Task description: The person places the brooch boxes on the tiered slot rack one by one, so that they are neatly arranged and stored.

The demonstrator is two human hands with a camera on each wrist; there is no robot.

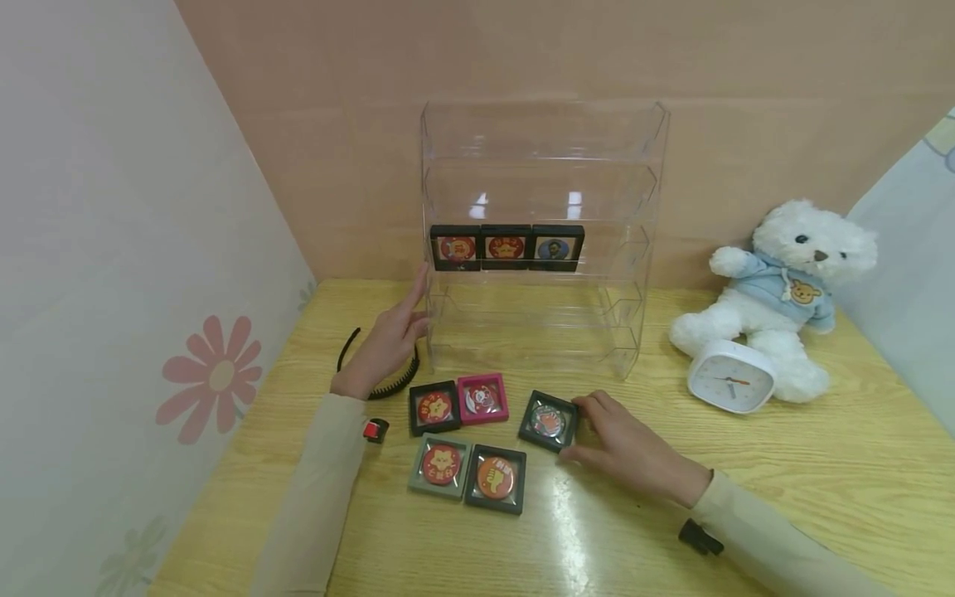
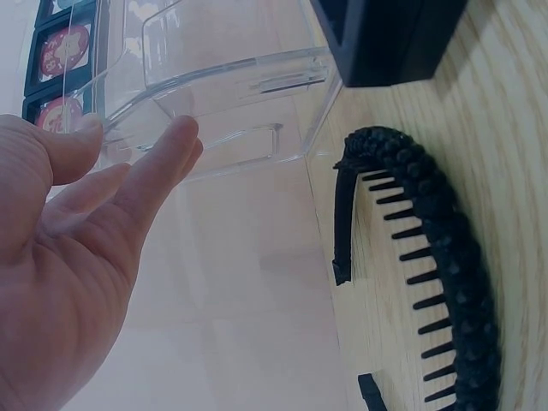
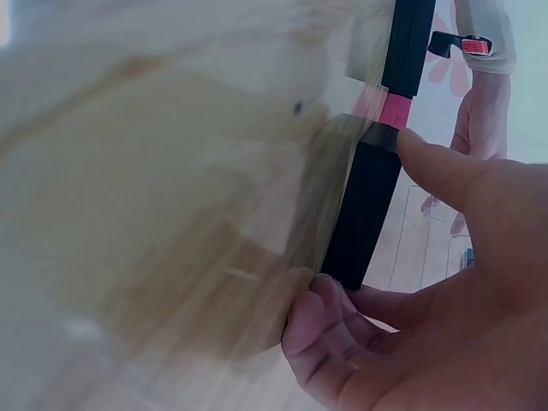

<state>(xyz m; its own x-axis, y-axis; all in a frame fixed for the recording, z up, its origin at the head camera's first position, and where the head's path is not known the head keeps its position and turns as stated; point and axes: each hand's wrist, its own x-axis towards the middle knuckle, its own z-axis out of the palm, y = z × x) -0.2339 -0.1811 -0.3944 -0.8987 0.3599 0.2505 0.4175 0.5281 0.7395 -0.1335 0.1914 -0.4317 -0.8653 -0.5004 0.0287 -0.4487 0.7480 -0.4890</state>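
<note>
My left hand rests its straight fingers against the left side of a clear acrylic tiered rack. In the left wrist view the palm and fingers are stretched out by the rack's clear edge. My right hand grips a black square badge case with a round red-and-white badge inside. The right wrist view has the thumb at one corner of this black case and curled fingers at the other. The case lies on or just over the tabletop; I cannot tell which.
Three black badge cases stand in a middle tier of the rack. On the wooden table lie a black case, a pink one, a grey-green one and another dark one. Also there: black headband, white clock, teddy bear.
</note>
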